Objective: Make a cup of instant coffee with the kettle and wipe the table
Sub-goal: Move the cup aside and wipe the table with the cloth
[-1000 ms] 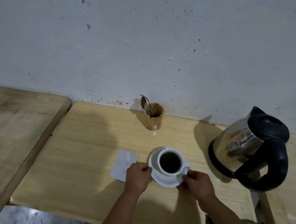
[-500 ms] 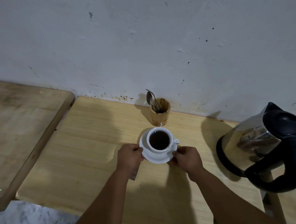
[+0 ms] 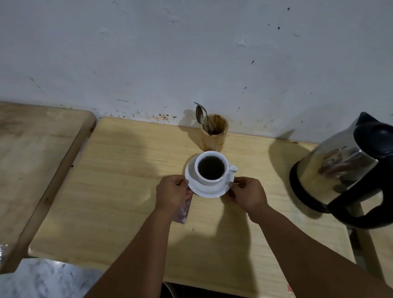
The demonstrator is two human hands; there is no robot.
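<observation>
A white cup (image 3: 222, 159) full of dark coffee stands on a white saucer (image 3: 208, 190) in the middle of the wooden table (image 3: 125, 190), just in front of a wooden holder. My left hand (image 3: 172, 193) grips the saucer's left rim and my right hand (image 3: 249, 192) grips its right rim. Under my left hand lies a white tissue (image 3: 184, 211), mostly hidden by the hand and wrist. The steel kettle (image 3: 349, 170) with a black handle and base sits at the right edge of the table.
A wooden holder (image 3: 214, 134) with spoons (image 3: 200, 116) stands against the stained white wall (image 3: 196, 46). A second wooden table (image 3: 24, 158) adjoins on the left, with a narrow gap between. Pale floor shows below the front edge.
Both hands have slid the saucer with the cup away from me toward the wooden holder. My left hand now covers most of the tissue that lay in plain view before.
</observation>
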